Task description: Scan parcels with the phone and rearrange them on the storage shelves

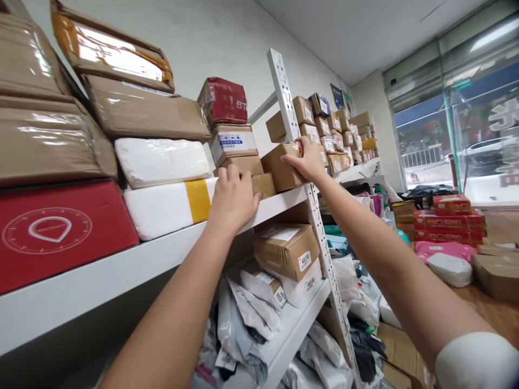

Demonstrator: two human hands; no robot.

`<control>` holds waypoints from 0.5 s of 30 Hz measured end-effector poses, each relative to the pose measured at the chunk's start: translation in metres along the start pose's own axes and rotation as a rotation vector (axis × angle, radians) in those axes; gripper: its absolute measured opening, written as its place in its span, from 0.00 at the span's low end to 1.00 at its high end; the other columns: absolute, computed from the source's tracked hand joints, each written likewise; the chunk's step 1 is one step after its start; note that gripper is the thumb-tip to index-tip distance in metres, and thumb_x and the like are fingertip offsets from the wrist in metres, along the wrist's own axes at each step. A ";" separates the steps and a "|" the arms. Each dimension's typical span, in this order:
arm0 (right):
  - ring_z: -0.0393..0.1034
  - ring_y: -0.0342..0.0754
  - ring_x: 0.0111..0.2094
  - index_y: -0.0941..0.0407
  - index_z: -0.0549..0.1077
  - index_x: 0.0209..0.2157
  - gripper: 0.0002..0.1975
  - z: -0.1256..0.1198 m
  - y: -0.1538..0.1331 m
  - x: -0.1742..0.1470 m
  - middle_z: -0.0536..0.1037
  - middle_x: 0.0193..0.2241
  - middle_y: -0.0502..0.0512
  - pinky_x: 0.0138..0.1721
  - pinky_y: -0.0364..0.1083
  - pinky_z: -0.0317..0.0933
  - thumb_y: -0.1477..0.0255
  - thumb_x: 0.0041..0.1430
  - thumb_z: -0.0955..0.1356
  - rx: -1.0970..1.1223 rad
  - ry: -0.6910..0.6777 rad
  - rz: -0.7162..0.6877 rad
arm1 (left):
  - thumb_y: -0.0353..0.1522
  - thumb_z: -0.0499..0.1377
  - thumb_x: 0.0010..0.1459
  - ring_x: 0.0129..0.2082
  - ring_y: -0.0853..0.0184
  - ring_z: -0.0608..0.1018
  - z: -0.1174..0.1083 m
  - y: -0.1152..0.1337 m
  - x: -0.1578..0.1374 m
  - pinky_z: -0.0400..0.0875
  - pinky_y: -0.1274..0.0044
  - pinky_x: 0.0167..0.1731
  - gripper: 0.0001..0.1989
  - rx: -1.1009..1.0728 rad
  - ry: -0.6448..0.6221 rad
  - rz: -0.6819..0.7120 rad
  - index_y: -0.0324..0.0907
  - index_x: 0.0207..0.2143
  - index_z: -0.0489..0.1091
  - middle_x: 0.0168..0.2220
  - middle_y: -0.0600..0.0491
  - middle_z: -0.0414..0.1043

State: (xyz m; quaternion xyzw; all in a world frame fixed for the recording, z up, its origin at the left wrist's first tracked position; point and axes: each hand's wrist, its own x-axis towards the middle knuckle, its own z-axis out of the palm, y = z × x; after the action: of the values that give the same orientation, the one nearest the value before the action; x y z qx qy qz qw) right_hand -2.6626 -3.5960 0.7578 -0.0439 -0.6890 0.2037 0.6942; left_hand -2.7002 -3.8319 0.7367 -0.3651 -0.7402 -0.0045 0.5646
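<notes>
The right hand point(310, 162) is on a brown carton point(279, 168) near the end of a white shelf point(170, 253), just beside a perforated metal post point(284, 100). Its fingers grasp the carton around an upper corner, the thumb laid across one face. The left hand point(235, 197) lies over the shelf's front edge with bent fingers, next to a small brown box point(265, 185) — whether they grip anything, I cannot tell.

Left of the carton, a red package point(223, 101) sits on a box with blue print point(233, 143). Farther left, a white parcel with a yellow band point(162, 208) bears a smaller white parcel point(162, 161), and brown ones are piled above. At the far left stands a red box with a round emblem point(65, 235).

On the lower shelf point(295, 321), a box labelled 4039 point(287, 251) rests on a white package (marked 4038) near plastic mailers point(243, 308). Off to the right, flat red boxes point(448, 221) are stacked beyond a wooden surface point(492, 310).
</notes>
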 end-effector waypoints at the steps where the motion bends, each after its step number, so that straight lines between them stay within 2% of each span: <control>1: 0.68 0.67 0.48 0.56 0.72 0.51 0.34 0.006 0.002 -0.002 0.71 0.44 0.64 0.52 0.64 0.64 0.53 0.46 0.74 0.000 0.001 -0.001 | 0.37 0.58 0.60 0.55 0.43 0.67 0.000 0.000 0.000 0.66 0.59 0.54 0.22 0.003 0.003 0.001 0.35 0.54 0.69 0.51 0.35 0.65; 5: 0.67 0.67 0.51 0.55 0.72 0.52 0.33 0.029 0.008 -0.006 0.70 0.46 0.65 0.55 0.63 0.62 0.53 0.48 0.75 -0.031 0.025 -0.025 | 0.37 0.58 0.60 0.54 0.44 0.67 0.001 0.000 0.000 0.66 0.60 0.54 0.23 0.013 0.006 0.007 0.34 0.55 0.69 0.51 0.35 0.65; 8: 0.62 0.66 0.57 0.56 0.73 0.52 0.32 0.042 0.011 -0.006 0.68 0.53 0.68 0.60 0.61 0.58 0.53 0.49 0.75 -0.031 0.061 -0.092 | 0.38 0.58 0.60 0.55 0.44 0.66 0.001 -0.001 0.000 0.66 0.60 0.55 0.24 0.022 0.001 0.008 0.34 0.56 0.68 0.51 0.35 0.65; 11: 0.57 0.66 0.62 0.55 0.72 0.52 0.32 0.049 0.011 -0.009 0.64 0.59 0.69 0.63 0.60 0.53 0.53 0.50 0.76 -0.023 0.060 -0.102 | 0.38 0.58 0.60 0.54 0.44 0.67 0.001 0.000 0.000 0.66 0.59 0.55 0.24 0.034 -0.002 0.002 0.35 0.56 0.68 0.51 0.36 0.65; 15: 0.53 0.67 0.64 0.55 0.72 0.51 0.32 0.055 0.010 -0.010 0.61 0.61 0.70 0.65 0.62 0.50 0.51 0.50 0.75 -0.046 0.059 -0.083 | 0.38 0.58 0.60 0.55 0.44 0.67 0.001 0.001 0.000 0.66 0.59 0.55 0.24 0.039 -0.007 -0.004 0.37 0.56 0.68 0.52 0.36 0.65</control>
State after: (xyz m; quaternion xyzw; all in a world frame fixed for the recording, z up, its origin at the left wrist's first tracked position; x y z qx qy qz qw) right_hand -2.7185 -3.6024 0.7471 -0.0370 -0.6740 0.1575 0.7208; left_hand -2.7004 -3.8310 0.7360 -0.3527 -0.7427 0.0100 0.5691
